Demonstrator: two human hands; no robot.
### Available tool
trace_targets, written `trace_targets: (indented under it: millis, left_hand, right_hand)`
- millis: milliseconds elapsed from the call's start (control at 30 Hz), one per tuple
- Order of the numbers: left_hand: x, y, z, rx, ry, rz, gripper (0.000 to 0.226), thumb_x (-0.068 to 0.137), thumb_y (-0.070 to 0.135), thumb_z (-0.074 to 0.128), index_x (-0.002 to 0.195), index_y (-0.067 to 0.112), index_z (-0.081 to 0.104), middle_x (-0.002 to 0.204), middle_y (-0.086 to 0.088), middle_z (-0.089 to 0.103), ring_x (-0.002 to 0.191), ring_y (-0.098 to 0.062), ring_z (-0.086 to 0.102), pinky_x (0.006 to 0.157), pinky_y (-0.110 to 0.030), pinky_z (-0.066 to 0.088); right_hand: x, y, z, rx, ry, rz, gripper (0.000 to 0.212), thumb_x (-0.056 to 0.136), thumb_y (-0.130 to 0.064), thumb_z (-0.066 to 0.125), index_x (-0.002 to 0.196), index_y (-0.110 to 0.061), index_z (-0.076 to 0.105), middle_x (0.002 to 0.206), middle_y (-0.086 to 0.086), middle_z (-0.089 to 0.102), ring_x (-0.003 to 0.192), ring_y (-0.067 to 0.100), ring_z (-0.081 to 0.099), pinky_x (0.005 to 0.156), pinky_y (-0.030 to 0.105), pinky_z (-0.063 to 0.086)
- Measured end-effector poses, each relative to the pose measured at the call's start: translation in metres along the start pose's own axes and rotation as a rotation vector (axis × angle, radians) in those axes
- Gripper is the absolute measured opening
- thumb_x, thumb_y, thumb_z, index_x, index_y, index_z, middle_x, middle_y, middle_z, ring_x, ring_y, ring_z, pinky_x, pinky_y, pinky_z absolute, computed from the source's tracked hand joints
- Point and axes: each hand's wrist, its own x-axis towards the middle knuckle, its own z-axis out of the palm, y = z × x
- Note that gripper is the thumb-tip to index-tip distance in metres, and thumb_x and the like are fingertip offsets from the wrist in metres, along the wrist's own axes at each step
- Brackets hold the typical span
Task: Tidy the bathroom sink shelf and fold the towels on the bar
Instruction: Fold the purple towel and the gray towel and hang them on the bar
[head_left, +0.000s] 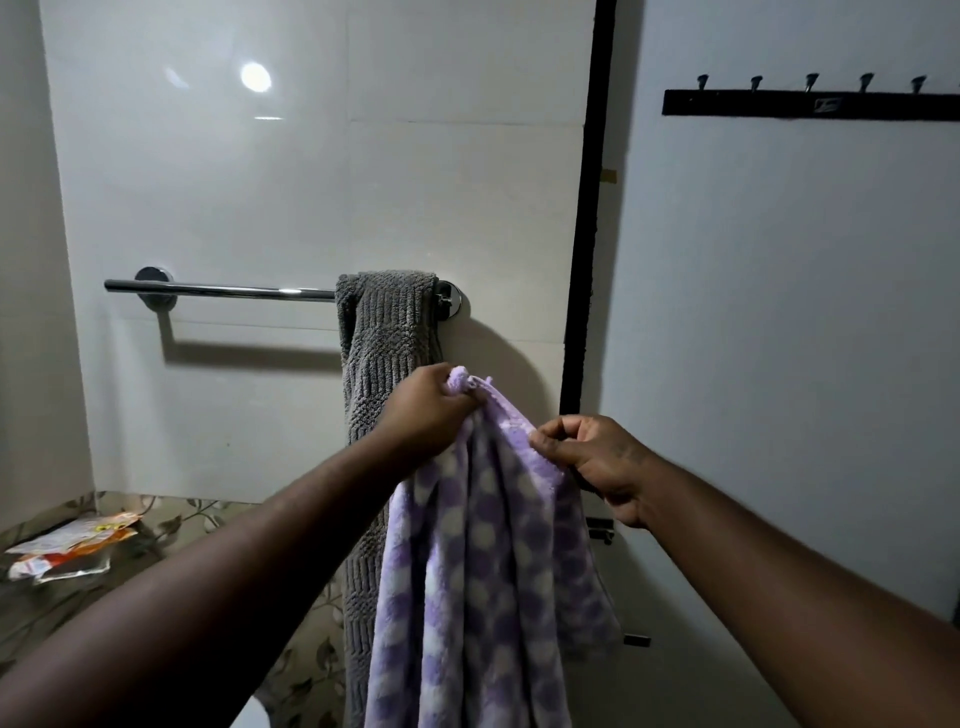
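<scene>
One wide-angle camera, worn on the head, is looking forward and slightly down; it is facing the towel bar (218, 289) nearly square-on, from close by; the left hand (423, 410) and right hand (597, 457) are reaching in from the bottom corners, gripping the lilac towel (483, 545) mid-frame; the hook rail (810, 106) is sitting at the upper right edge.

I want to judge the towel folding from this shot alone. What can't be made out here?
Head view only:
The purple towel: lower end cut off by the bottom edge.
The grey towel: middle hidden behind the left hand and the purple towel.
The hook rail: right end cut off by the right edge.
The packets at the left: print too dim and blurred to read.
</scene>
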Motion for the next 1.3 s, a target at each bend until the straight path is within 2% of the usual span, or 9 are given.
trace_targets:
  millis: [200,300,400,567,733,867,1033,1167,1300]
  left_hand:
    - [-0.013,0.01,0.013,-0.07,-0.462,0.083,0.065,0.081,0.033,0.086,0.141,0.025,0.061,0.127,0.007,0.069,0.111,0.0,0.06,0.105,-0.024,0.048]
    - [-0.012,0.011,0.025,0.029,-0.414,0.2,0.02,0.087,0.031,0.081,0.097,0.016,0.073,0.085,0.006,0.07,0.076,-0.004,0.055,0.076,-0.033,0.052]
    - [-0.009,0.006,0.023,0.048,-0.317,0.176,0.032,0.087,0.034,0.079,0.068,0.017,0.059,0.062,0.009,0.054,0.06,-0.006,0.04,0.059,-0.032,0.039]
    - [-0.001,-0.004,0.008,0.115,-0.041,0.107,0.03,0.087,0.036,0.078,0.075,0.012,0.064,0.064,-0.001,0.063,0.059,-0.017,0.054,0.061,-0.033,0.043]
    - [-0.014,0.008,0.017,0.052,-0.475,0.158,0.047,0.081,0.034,0.086,0.123,0.021,0.071,0.109,0.004,0.074,0.096,-0.001,0.061,0.095,-0.028,0.052]
    - [-0.009,0.011,0.021,0.108,-0.371,0.196,0.027,0.086,0.033,0.081,0.087,0.009,0.069,0.075,-0.002,0.064,0.071,-0.013,0.05,0.071,-0.042,0.051]
    - [-0.006,0.002,0.008,0.157,-0.121,0.101,0.032,0.087,0.038,0.076,0.067,0.02,0.058,0.06,0.007,0.057,0.057,-0.009,0.049,0.058,-0.03,0.039]
    - [-0.004,-0.003,0.006,0.168,-0.193,0.051,0.025,0.086,0.038,0.079,0.076,0.02,0.064,0.064,0.008,0.058,0.06,-0.011,0.051,0.057,-0.027,0.04]
    - [-0.014,0.007,0.025,0.064,-0.396,0.176,0.035,0.08,0.036,0.086,0.11,0.022,0.074,0.092,0.005,0.075,0.081,-0.006,0.062,0.079,-0.023,0.052]
  right_hand:
    - [0.007,0.0,0.011,-0.026,0.144,-0.07,0.014,0.088,-0.021,0.079,0.08,-0.014,0.07,0.081,0.008,0.071,0.072,0.019,0.064,0.073,0.037,0.055]
    - [0.012,-0.005,0.021,0.061,0.133,-0.09,0.017,0.089,-0.016,0.078,0.077,-0.013,0.066,0.072,0.006,0.067,0.067,0.017,0.06,0.069,0.03,0.055]
    - [0.008,-0.005,0.013,0.121,0.09,-0.082,0.016,0.089,-0.022,0.077,0.083,-0.01,0.067,0.077,0.008,0.071,0.071,0.017,0.064,0.06,0.022,0.056]
    - [-0.001,0.008,-0.003,-0.005,0.02,-0.011,0.017,0.088,-0.022,0.078,0.092,-0.006,0.073,0.085,0.011,0.076,0.069,0.017,0.069,0.064,0.027,0.059]
    - [0.007,0.001,0.009,-0.009,0.083,-0.083,0.012,0.088,-0.016,0.078,0.08,-0.011,0.071,0.075,0.011,0.071,0.065,0.018,0.066,0.067,0.034,0.056]
    - [0.011,-0.008,0.015,0.062,0.075,-0.117,0.013,0.088,-0.011,0.077,0.078,-0.01,0.068,0.068,0.003,0.072,0.057,0.008,0.066,0.058,0.021,0.055]
    - [-0.003,0.001,-0.006,-0.206,0.007,-0.077,0.011,0.093,-0.013,0.073,0.095,-0.003,0.07,0.08,0.008,0.072,0.072,0.017,0.064,0.067,0.029,0.053]
    - [-0.003,0.003,-0.002,-0.32,0.166,-0.17,0.015,0.095,-0.016,0.07,0.095,-0.002,0.074,0.091,0.016,0.077,0.077,0.019,0.064,0.078,0.038,0.054]
    - [0.003,-0.009,0.016,-0.322,0.185,-0.203,0.014,0.094,-0.019,0.072,0.091,-0.005,0.074,0.078,0.006,0.073,0.067,0.012,0.065,0.07,0.03,0.053]
